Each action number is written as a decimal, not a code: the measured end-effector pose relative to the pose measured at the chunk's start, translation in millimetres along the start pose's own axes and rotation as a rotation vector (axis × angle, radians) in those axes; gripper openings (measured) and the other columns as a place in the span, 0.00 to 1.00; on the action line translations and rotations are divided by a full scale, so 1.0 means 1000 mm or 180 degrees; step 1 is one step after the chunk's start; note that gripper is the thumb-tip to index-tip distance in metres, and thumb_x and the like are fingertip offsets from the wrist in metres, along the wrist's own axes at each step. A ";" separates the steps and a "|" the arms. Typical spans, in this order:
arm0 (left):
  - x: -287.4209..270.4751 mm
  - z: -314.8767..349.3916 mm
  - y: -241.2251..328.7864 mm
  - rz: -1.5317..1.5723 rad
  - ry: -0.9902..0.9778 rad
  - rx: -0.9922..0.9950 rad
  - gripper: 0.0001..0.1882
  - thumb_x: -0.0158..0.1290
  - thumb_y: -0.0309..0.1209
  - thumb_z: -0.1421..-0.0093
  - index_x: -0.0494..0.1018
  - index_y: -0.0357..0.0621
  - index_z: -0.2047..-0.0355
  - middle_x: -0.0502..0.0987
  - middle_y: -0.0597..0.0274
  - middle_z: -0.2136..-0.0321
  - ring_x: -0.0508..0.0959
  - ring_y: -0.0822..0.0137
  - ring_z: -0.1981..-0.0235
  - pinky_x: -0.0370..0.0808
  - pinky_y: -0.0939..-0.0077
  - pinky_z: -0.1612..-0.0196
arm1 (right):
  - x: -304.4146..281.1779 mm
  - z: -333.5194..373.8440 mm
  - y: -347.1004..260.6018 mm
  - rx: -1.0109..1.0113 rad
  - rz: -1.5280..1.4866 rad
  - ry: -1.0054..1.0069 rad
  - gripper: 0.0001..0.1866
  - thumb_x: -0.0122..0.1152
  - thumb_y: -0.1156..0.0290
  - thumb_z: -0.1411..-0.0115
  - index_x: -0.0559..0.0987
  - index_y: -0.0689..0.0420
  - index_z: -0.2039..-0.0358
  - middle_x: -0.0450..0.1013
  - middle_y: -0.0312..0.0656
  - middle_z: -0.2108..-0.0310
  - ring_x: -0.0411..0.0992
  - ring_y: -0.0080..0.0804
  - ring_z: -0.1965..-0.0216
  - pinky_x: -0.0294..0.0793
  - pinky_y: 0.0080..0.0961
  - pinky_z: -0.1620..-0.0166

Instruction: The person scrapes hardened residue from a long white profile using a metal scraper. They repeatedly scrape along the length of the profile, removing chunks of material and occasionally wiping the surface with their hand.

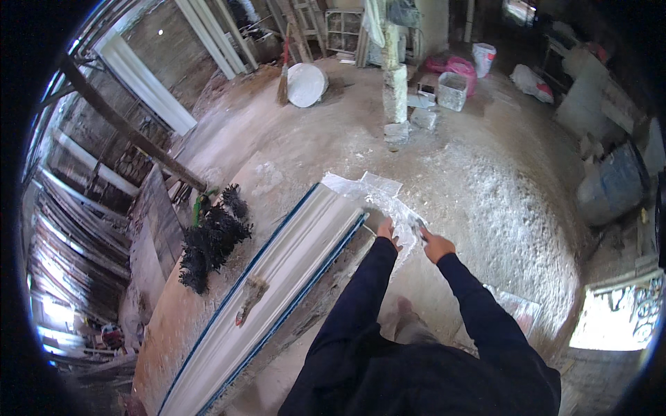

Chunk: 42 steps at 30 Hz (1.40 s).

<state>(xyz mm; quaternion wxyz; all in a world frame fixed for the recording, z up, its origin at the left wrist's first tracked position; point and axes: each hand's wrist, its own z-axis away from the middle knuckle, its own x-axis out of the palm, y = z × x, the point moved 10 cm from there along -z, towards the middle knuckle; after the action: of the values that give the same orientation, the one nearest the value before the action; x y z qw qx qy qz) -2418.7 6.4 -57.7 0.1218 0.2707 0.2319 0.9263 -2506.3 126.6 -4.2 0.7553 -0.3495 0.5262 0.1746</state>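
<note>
White wet plaster is spread on the floor in front of me, beyond the end of a long moulding. My right hand is closed round the handle of a small scraper, its blade at the plaster's right side. Beside the moulding's far end is my left hand, fingers bent over the plaster's near edge; what they grip is too small to make out. The long white moulding, with blue edges, runs from there toward the lower left. A plaster-caked brush lies on top of it.
A dark bushy clump lies left of the moulding, near a slanting pole. Ahead stand a plaster-covered post, a white tub, a round white disc and a broom. A blue barrel lies at right.
</note>
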 end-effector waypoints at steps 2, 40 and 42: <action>0.020 0.009 0.039 0.0004 0.0083 0.0180 0.40 0.47 0.59 0.53 0.48 0.68 0.42 0.45 0.67 0.39 0.41 0.56 0.38 0.33 0.38 0.45 | -0.013 -0.055 -0.011 -0.0168 0.0305 0.0026 0.30 0.45 0.70 0.49 0.59 0.32 0.45 0.71 0.50 0.69 0.73 0.46 0.69 0.71 0.42 0.66; -0.553 0.448 -0.320 0.5169 0.2088 0.2390 0.28 0.32 0.46 0.40 0.46 0.57 0.40 0.52 0.61 0.40 0.52 0.53 0.40 0.45 0.48 0.42 | 0.189 0.333 -0.541 -0.4185 -0.0077 -0.1409 0.09 0.54 0.67 0.54 0.70 0.52 0.70 0.68 0.44 0.68 0.70 0.48 0.71 0.71 0.41 0.69; -0.562 0.461 -0.308 0.5090 0.1889 0.2600 0.28 0.32 0.45 0.40 0.46 0.55 0.40 0.53 0.61 0.41 0.53 0.53 0.40 0.47 0.50 0.42 | 0.201 0.346 -0.551 -0.4203 -0.0212 -0.1417 0.09 0.54 0.67 0.54 0.70 0.52 0.70 0.68 0.44 0.69 0.70 0.48 0.70 0.71 0.41 0.68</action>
<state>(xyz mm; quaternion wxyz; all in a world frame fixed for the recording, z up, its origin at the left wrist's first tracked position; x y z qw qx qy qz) -1667.8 242.0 -116.7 -0.7177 0.1243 0.3056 0.6133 -1848.2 -30.8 71.2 0.4797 -0.7074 0.1316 0.5022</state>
